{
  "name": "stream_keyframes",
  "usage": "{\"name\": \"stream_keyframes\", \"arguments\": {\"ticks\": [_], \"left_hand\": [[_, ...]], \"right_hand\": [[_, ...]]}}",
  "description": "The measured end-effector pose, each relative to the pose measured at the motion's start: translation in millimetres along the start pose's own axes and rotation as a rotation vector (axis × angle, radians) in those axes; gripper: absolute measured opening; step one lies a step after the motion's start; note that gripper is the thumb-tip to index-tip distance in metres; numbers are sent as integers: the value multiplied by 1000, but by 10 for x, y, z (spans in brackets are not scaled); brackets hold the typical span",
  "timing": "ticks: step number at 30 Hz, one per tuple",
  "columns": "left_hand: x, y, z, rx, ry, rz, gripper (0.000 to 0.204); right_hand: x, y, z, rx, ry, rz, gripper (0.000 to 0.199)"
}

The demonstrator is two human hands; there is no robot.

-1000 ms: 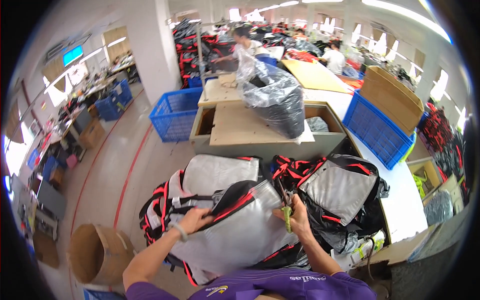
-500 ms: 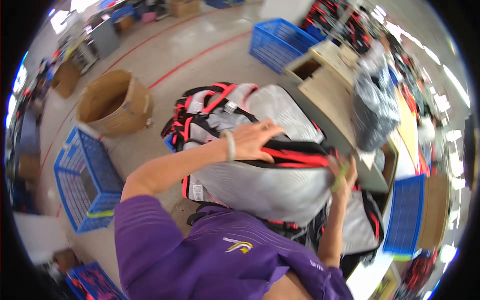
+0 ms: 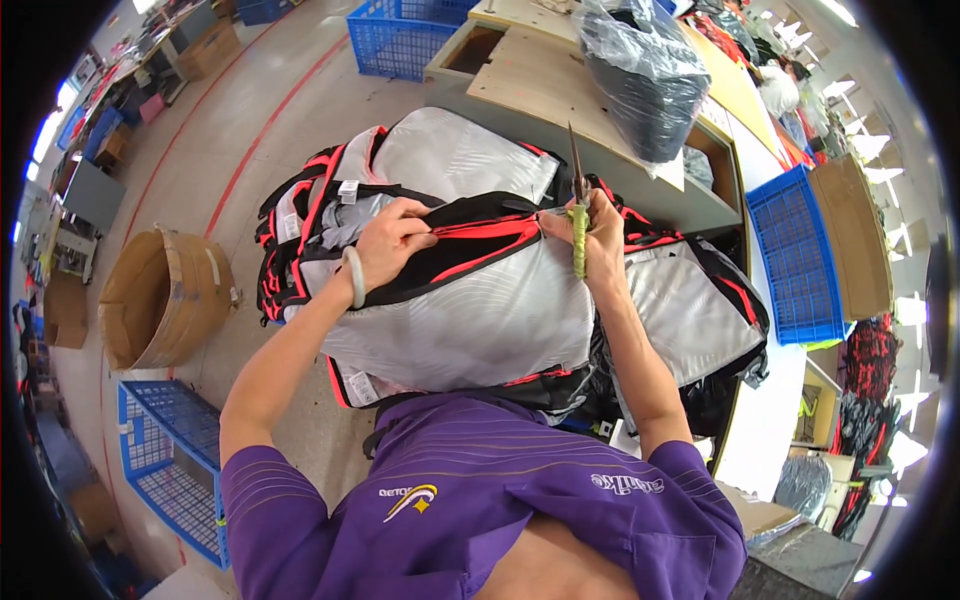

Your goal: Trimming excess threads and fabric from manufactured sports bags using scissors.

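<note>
A grey backpack (image 3: 470, 330) with black and red trim lies across in front of me, its long zipped opening turned upward. My left hand (image 3: 393, 245) pinches the edge of that opening at its left end. At the other end, my right hand (image 3: 603, 245) is closed round scissors (image 3: 578, 215) with yellow-green wrapped handles. Their dark blades point up and away from me. The right thumb and fingertips also touch the red trim (image 3: 520, 232) of the opening. Behind the left hand more grey, black and red backpacks (image 3: 450, 155) are piled.
Another grey bag (image 3: 690, 310) lies right of my right forearm. Beyond stands a wooden-topped table (image 3: 540, 85) carrying a plastic-wrapped dark bundle (image 3: 640, 80). On the left are a round cardboard box (image 3: 215, 290) and a blue crate (image 3: 175, 400). Another blue crate (image 3: 795, 255) sits at the right.
The view has swung, so the surroundings sit further left. My left hand, spread over the opening before, now pinches its edge. The right hand, blurred earlier, now shows the scissors with blades pointing away.
</note>
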State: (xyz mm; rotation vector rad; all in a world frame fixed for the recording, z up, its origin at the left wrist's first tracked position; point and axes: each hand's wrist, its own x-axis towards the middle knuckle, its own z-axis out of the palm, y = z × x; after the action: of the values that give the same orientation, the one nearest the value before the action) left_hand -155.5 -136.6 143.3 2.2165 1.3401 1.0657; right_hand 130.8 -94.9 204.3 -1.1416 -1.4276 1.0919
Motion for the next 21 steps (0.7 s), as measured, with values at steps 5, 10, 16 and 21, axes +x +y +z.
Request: {"name": "stream_keyframes", "arguments": {"ticks": [5, 10, 16, 21], "left_hand": [[3, 147, -94, -512, -257, -431, 12], [7, 163, -138, -695, -288, -596, 15], [-4, 108, -130, -711, -277, -618, 14], [-32, 177, -157, -804, -241, -668, 13]], "right_hand": [[285, 61, -507, -488, -147, -266, 54], [583, -471, -765, -989, -425, -664, 66], [789, -658, -393, -1220, -796, -784, 65], [875, -749, -286, -1305, -953, -674, 63]]}}
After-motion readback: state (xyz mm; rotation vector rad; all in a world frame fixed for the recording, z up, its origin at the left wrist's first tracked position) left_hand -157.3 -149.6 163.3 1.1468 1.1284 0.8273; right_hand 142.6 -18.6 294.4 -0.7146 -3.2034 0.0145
